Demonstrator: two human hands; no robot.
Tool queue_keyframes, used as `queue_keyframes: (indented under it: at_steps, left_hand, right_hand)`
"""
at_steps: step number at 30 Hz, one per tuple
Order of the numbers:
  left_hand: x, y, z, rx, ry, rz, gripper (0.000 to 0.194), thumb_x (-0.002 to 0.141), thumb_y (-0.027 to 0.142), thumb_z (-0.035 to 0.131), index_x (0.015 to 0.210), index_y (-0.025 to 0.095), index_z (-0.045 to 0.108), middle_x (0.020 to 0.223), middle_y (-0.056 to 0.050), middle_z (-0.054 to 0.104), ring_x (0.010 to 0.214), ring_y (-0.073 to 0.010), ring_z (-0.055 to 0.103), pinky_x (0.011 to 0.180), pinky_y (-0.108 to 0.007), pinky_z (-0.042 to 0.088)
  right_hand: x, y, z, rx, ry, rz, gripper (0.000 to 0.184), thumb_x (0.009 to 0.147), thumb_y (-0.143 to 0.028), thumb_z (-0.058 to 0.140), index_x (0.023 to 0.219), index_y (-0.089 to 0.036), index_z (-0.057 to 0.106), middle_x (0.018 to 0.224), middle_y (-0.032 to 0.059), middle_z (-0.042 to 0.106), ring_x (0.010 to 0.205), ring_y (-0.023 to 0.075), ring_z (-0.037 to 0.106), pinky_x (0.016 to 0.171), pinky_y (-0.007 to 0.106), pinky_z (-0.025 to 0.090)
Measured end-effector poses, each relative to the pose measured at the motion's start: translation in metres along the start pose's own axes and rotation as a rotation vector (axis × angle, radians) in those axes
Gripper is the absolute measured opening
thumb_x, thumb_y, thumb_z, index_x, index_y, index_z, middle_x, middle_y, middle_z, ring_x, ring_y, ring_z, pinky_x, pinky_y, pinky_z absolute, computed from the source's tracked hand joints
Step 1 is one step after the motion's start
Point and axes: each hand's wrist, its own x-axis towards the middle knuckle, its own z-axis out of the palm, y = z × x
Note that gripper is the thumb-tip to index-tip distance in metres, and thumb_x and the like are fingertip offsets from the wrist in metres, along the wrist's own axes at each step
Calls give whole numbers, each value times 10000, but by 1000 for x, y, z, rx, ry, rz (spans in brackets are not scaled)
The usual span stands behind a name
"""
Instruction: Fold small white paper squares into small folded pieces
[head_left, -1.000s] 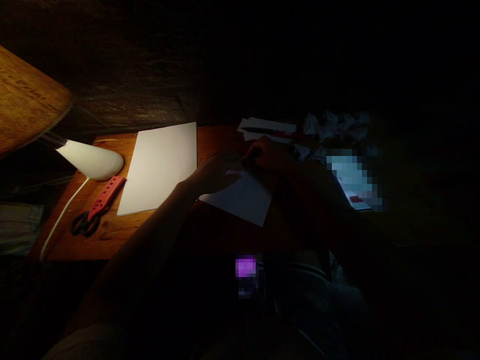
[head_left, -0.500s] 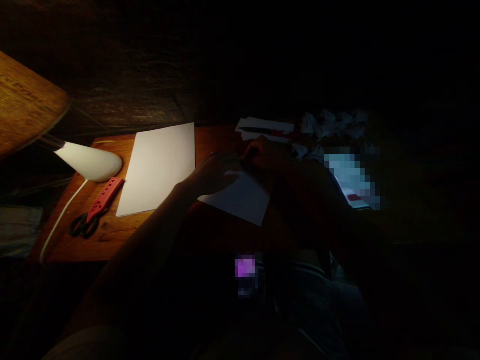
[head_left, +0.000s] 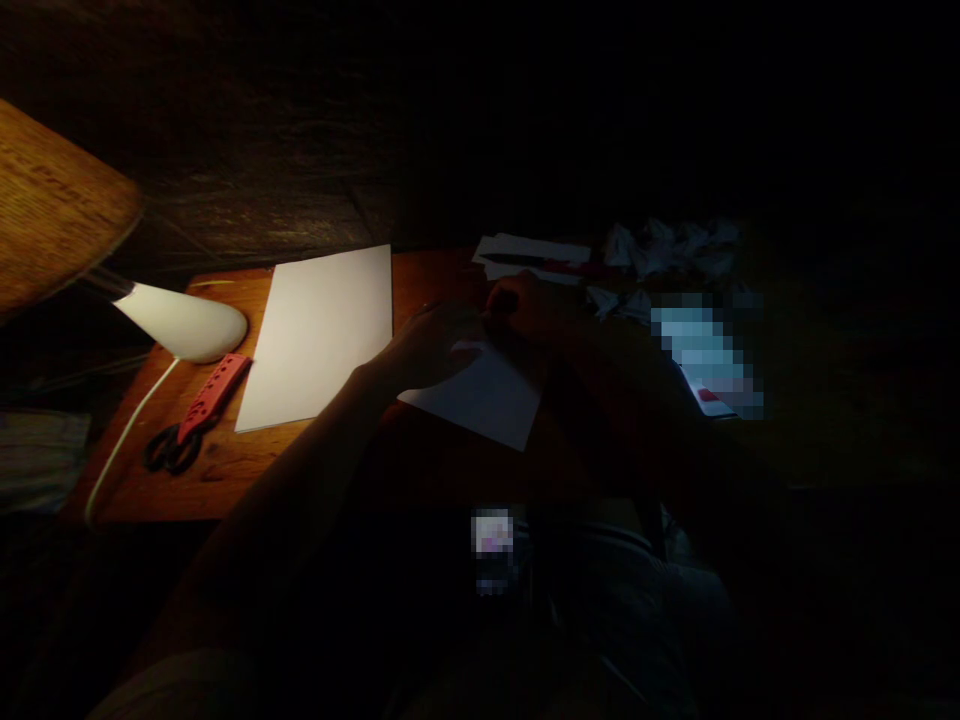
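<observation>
Well right of one lamp [head_left: 184, 322], one shadowed paper [head_left: 487, 400] lies partly under the person's left hand [head_left: 442, 340]; one right hand [head_left: 534, 305] curls beside it. Whether either pinches anything is too dark to tell. One pair of scissors [head_left: 212, 395] lies nearside of the lamp.

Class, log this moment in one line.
left hand: on shaded sheet; right hand: near its far edge, contact unclear; knife: on papers beyond
</observation>
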Motion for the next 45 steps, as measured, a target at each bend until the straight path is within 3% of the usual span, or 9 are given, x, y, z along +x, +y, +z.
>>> queue_keyframes:
  at_steps: [9,21,26,33,45]
  left_hand:
    - [-1,-1,-2,-17,-3,4,227,1089,292,710,1261,274,857,1349,-83,835,1293,-295,762,1154,-460,565]
    - [0,0,0,-13,-20,-35,254,1074,261,721,1292,250,850,1470,-116,777,1347,-337,733,1165,-509,573]
    - [0,0,-1,-33,-29,-26,218,1076,249,719,1248,246,854,1407,-122,789,1317,-346,739,1163,-521,571]
    - [1,6,-4,14,-49,-42,214,1080,219,695,1246,226,829,1473,-136,764,1371,-345,721,1154,-496,562]
    - [0,3,-2,17,-31,-26,251,1113,279,694,1312,238,841,1397,-125,804,1333,-335,752,1135,-484,582]
  right_hand:
    - [1,-1,-2,10,-35,29,209,902,-164,837,1095,-241,864,1343,85,791,1099,252,767,1005,378,613]
    - [1,-2,0,15,-18,42,183,915,-237,880,1096,-223,855,1338,102,775,1107,260,767,1007,391,613]
    - [0,-13,-2,-27,-22,95,180,925,-194,854,1101,-232,843,1350,102,779,1109,266,762,1008,404,605]
    - [-4,-32,-3,-64,-13,191,190,927,-203,835,1116,-228,844,1372,136,767,1166,302,758,1023,428,608]
    - [9,6,0,59,-55,16,314,893,-79,752,1154,-205,873,1338,107,803,1153,265,782,1073,404,624]
